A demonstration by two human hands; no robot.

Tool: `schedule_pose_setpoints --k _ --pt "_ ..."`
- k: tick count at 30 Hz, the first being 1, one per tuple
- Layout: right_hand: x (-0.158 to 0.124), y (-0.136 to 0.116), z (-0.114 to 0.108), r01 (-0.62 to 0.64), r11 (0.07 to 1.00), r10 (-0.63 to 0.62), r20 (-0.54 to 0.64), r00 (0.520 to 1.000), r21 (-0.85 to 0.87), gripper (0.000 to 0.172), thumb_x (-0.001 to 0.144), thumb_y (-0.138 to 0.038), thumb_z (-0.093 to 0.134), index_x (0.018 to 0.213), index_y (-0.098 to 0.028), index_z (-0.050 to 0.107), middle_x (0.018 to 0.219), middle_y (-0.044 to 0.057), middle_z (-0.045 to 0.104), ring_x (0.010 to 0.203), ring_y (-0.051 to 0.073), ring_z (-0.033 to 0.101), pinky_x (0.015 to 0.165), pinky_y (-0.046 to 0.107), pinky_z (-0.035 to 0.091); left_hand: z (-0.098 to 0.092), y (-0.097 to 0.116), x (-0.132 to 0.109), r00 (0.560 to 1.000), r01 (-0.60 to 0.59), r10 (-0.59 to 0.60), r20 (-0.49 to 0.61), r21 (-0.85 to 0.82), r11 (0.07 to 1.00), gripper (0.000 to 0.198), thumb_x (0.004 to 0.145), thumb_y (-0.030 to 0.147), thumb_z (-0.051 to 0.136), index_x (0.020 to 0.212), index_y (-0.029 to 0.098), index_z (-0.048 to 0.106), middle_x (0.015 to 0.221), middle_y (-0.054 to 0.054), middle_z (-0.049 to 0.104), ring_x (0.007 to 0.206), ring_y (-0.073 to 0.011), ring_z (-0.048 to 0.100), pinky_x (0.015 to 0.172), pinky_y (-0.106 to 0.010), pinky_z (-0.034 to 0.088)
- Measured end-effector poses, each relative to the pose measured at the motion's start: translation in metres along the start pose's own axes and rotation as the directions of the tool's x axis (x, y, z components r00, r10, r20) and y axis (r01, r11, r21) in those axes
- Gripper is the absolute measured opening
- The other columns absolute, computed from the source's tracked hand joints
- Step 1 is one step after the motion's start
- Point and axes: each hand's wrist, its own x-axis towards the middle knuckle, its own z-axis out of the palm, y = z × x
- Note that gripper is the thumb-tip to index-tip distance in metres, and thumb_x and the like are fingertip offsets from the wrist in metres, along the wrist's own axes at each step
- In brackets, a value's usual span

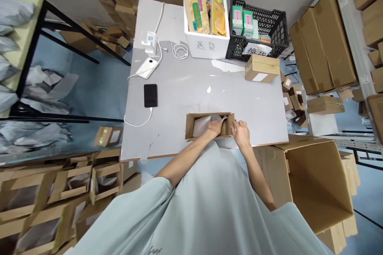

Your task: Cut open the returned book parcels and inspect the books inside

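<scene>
A small open cardboard box (188, 127) sits near the front edge of the table, with a wrapped pale package (201, 126) inside on its left side. My left hand (214, 126) reaches over the front wall into the box, beside that package. Its fingertips are hidden down inside, close to a small brown piece of card at the box's right end. At the right wall, my right hand (241, 133) has thumb and fingers closed on the box's edge.
A black phone (150, 95) on a cable and a white power bank (147, 67) lie left. Behind stand a white foam box (206, 46), a black crate (271, 28) and a closed carton (262, 67). A large open carton (317, 183) adjoins the table's right front corner.
</scene>
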Motion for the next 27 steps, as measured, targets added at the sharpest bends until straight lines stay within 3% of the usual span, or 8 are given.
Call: schedule_pose_setpoints --k 5,9,12,15,18,22,25,27 --pt "-0.004 0.001 0.003 -0.041 0.999 0.040 0.016 0.999 0.035 0.036 0.114 -0.021 0.061 0.146 -0.021 0.077 0.129 0.018 0.076 0.126 0.033 0.066 0.106 0.040 0.056 -0.008 0.000 -0.019 0.996 0.009 -0.003 -0.087 0.068 0.998 0.028 0.099 0.018 0.076 0.126 0.011 0.083 0.119 -0.027 0.082 0.123 -0.0404 0.080 0.102 -0.045 0.064" --pt "-0.005 0.004 0.001 -0.008 0.997 0.006 0.027 1.000 0.083 0.035 0.113 -0.020 0.060 0.142 -0.021 0.079 0.126 0.017 0.077 0.124 0.034 0.067 0.104 0.041 0.056 -0.029 -0.015 -0.048 0.981 0.002 0.019 -0.192 0.108 0.994 0.028 0.105 0.025 0.063 0.119 0.015 0.086 0.119 -0.025 0.084 0.121 -0.0423 0.080 0.100 -0.049 0.062" --pt "-0.003 0.001 -0.006 0.057 0.984 -0.061 0.018 0.998 0.169 0.035 0.111 -0.022 0.064 0.144 -0.022 0.078 0.115 0.014 0.079 0.114 0.033 0.069 0.102 0.042 0.057 -0.049 -0.035 -0.074 0.960 -0.084 0.112 -0.256 0.115 0.990 0.027 0.107 0.030 0.062 0.110 0.021 0.088 0.119 -0.019 0.084 0.113 -0.0379 0.081 0.095 -0.044 0.060" --pt "0.002 -0.011 -0.018 0.163 0.956 -0.168 -0.001 0.986 0.243 0.040 0.108 -0.026 0.072 0.148 -0.022 0.077 0.108 0.011 0.078 0.108 0.032 0.070 0.100 0.042 0.058 -0.067 -0.052 -0.102 0.904 -0.249 0.267 -0.335 0.096 0.964 0.026 0.108 0.032 0.064 0.109 0.029 0.089 0.110 -0.011 0.082 0.099 -0.0301 0.079 0.085 -0.037 0.056" --pt "0.011 -0.028 -0.030 0.300 0.919 -0.306 -0.019 0.952 0.255 0.034 0.106 -0.028 0.076 0.140 -0.024 0.081 0.110 0.010 0.077 0.109 0.031 0.070 0.098 0.040 0.058 -0.079 -0.061 -0.127 0.853 -0.320 0.313 -0.418 0.055 0.946 0.025 0.109 0.035 0.064 0.109 0.034 0.090 0.100 -0.007 0.077 0.089 -0.0257 0.076 0.079 -0.034 0.051" --pt "0.025 -0.049 -0.041 0.377 0.866 -0.392 -0.024 0.920 0.328 0.017 0.108 -0.027 0.069 0.107 -0.026 0.086 0.097 0.007 0.074 0.098 0.028 0.069 0.090 0.036 0.054 -0.089 -0.069 -0.149 0.799 -0.327 0.246 -0.549 -0.054 0.943 0.023 0.109 0.038 0.070 0.125 0.033 0.086 0.102 -0.005 0.075 0.086 -0.0237 0.075 0.077 -0.033 0.050" --pt "0.032 -0.057 -0.045 0.277 0.779 -0.291 -0.067 0.954 0.562 0.023 0.104 -0.039 0.070 0.091 -0.025 0.083 0.080 0.003 0.066 0.079 0.023 0.062 0.077 0.034 0.049 -0.087 -0.081 -0.155 0.708 -0.308 0.070 -0.703 -0.217 0.926 0.056 0.105 0.043 0.075 0.159 0.028 0.068 0.112 -0.006 0.078 0.097 -0.0248 0.076 0.086 -0.032 0.055" --pt "0.032 -0.061 -0.047 0.155 0.632 -0.176 -0.054 0.983 0.759 0.037 0.097 -0.057 0.075 0.079 -0.025 0.077 0.073 0.000 0.061 0.070 0.020 0.056 0.069 0.033 0.044 -0.077 -0.091 -0.155 0.664 -0.313 -0.065 -0.745 -0.356 0.881 0.061 0.105 0.047 0.074 0.161 0.023 0.066 0.111 -0.006 0.078 0.094 -0.0237 0.074 0.089 -0.033 0.057"
